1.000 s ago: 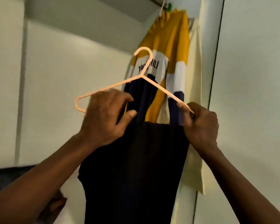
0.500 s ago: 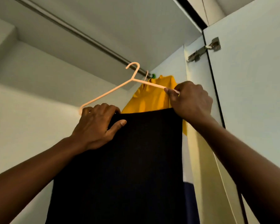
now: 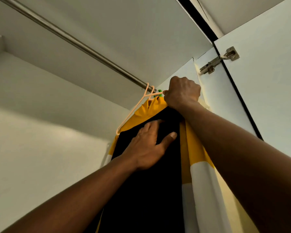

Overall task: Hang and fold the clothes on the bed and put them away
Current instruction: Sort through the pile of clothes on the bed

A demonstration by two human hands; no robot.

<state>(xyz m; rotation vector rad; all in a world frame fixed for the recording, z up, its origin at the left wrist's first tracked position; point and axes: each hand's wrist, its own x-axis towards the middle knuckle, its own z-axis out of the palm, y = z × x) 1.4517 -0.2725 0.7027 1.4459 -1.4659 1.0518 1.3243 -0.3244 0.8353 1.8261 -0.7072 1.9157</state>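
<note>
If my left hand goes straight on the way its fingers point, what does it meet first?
Most likely the right hand, gripping the peach hanger just above. The left hand lies flat on the black garment, fingers aimed up at it; depth is unclear.

Carrier: one round metal rail (image 3: 84,47), fixed under the wardrobe's top panel and running from upper left down to the right side wall.

Load: all gathered at the rail's right end, close to that wall. A peach hanger (image 3: 133,111) is hooked over the rail, its hook seated on the bar and its left arm sloping down and left. A black garment (image 3: 149,190) hangs from it and falls straight. Just right of that hook, a green hook (image 3: 159,91) shows at the rail, partly hidden. Behind the black garment hangs a yellow and white shirt (image 3: 151,108), collar near the rail. Which hook bears it cannot be told.
</note>
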